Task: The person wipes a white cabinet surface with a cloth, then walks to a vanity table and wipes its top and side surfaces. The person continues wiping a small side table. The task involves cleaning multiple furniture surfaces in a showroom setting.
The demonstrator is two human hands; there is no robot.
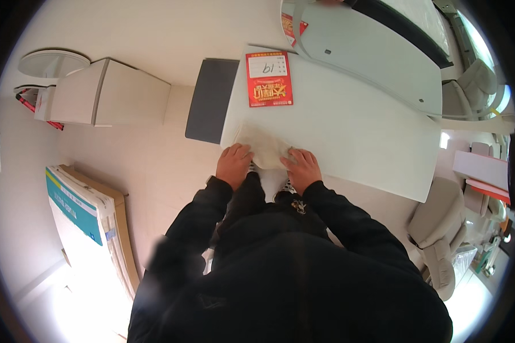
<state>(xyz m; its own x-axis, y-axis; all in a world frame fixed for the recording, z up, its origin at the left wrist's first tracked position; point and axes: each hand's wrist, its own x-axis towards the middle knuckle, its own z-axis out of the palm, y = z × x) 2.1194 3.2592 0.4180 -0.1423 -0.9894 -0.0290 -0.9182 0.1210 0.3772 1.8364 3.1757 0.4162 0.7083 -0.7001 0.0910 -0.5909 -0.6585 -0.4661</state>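
Observation:
A beige cloth [264,148] lies over the near left edge of a white tabletop [347,141]. My left hand [234,165] grips the cloth's left side, fingers bent over it near the table corner. At the cloth's right end, my right hand [301,168] pinches its edge between thumb and fingers. Beyond the cloth, a red and white printed card [269,79] with writing lies flat on the tabletop.
A round mirror [369,55] stands at the table's far side. A dark grey panel [210,100] adjoins the left edge. Beige chairs [437,214] are at right; a large cardboard box [90,223] leans at left, below a white cabinet [111,94].

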